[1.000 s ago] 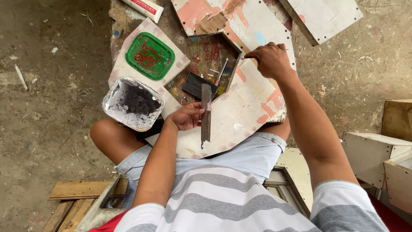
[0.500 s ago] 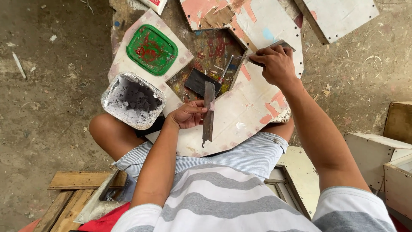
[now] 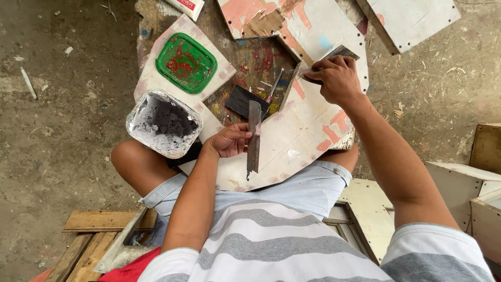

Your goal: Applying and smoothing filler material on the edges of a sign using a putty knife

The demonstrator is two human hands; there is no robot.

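Note:
My left hand [image 3: 228,141] grips a long, narrow metal scraper blade [image 3: 253,140] that lies flat on a white board [image 3: 292,141] resting across my lap. My right hand [image 3: 336,78] reaches to the board's far edge and presses a small dark flat piece [image 3: 327,56], perhaps sandpaper or a scraper, against it. The board has pink and bare patches and screw holes along its rim.
A tub of grey-white putty [image 3: 164,122] stands left of my left hand, with a green lid [image 3: 186,62] beyond it. A small dark pad [image 3: 246,101] and a thin tool [image 3: 273,86] lie on a paint-stained surface. More white panels [image 3: 412,21] lie ahead; boxes [image 3: 482,193] stand at right.
My right hand has shifted slightly along the board's far edge with the dark piece under it. My left hand and the blade stay in place.

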